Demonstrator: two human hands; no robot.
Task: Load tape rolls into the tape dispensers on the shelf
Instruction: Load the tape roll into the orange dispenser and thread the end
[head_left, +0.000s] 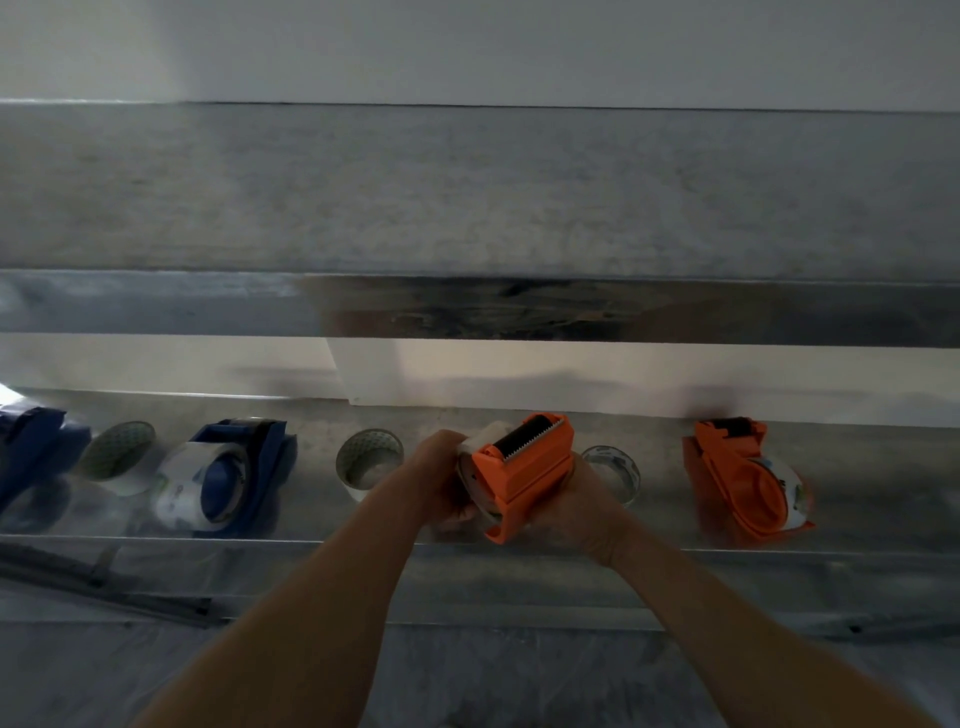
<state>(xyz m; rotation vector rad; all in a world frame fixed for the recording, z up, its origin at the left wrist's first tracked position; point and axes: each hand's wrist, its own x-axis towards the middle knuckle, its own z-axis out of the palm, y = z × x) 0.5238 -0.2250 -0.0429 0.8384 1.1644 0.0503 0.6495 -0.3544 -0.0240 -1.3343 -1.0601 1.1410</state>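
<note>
Both hands meet over the near edge of the metal shelf, about midway along it. Between them is an orange tape dispenser with a clear tape roll showing at its left side.

The right hand wraps the dispenser's right flank, fingers clamped on the body, probably to brace it. The left hand curls round the roll from the left, likely seating it on the hub. Its fingertips are hidden behind the roll, so how far in the roll sits cannot be told.

The dispenser's long axis runs near to far and leans slightly right. The serrated cutter end points far, toward the wall, and the handle end points near, toward the person.

To the left lie a loose roll, a loaded blue dispenser, another loose roll and a second blue dispenser. To the right a third loose roll sits just beside the right hand, and a loaded orange dispenser lies on its side, well apart.
</note>
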